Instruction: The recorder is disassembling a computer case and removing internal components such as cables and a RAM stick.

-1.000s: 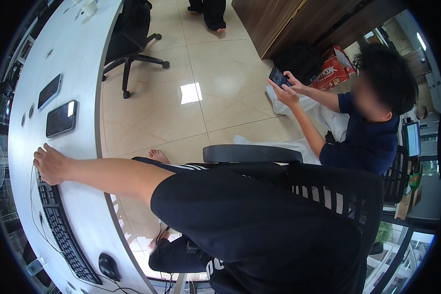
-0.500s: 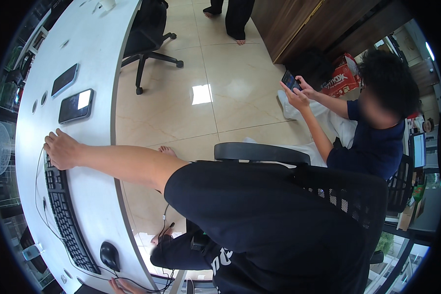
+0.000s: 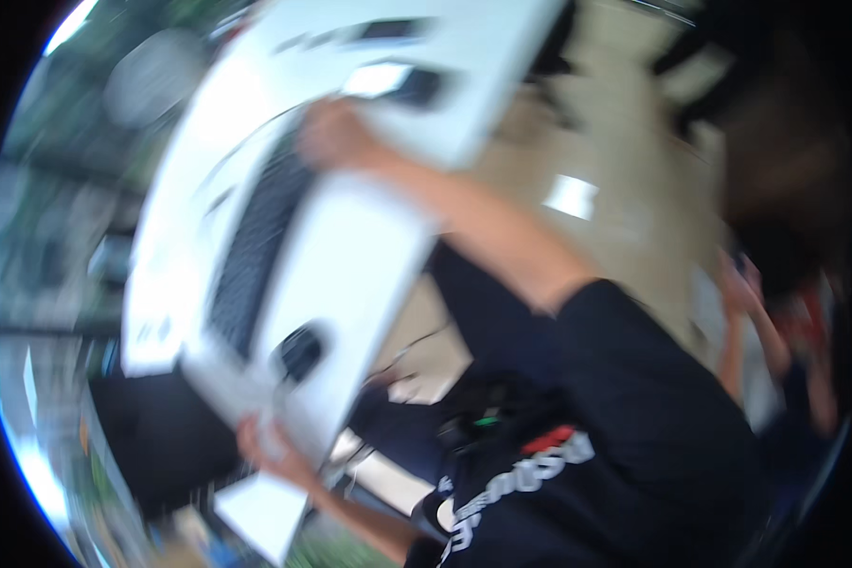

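At the white desk's [image 3: 350,275] near edge, what I take for the left hand [image 3: 267,443] touches the rim just beside a black mouse [image 3: 300,352]; blur hides how far its fingers close. I judge the mouse light, hard and smooth, best taken by its sides. Off the desk's edge lies a plain white sheet [image 3: 256,511]. I cannot make out the right hand.

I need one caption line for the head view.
Blurred view: a hand rests on a curved white desk beside a black keyboard and black mouse.
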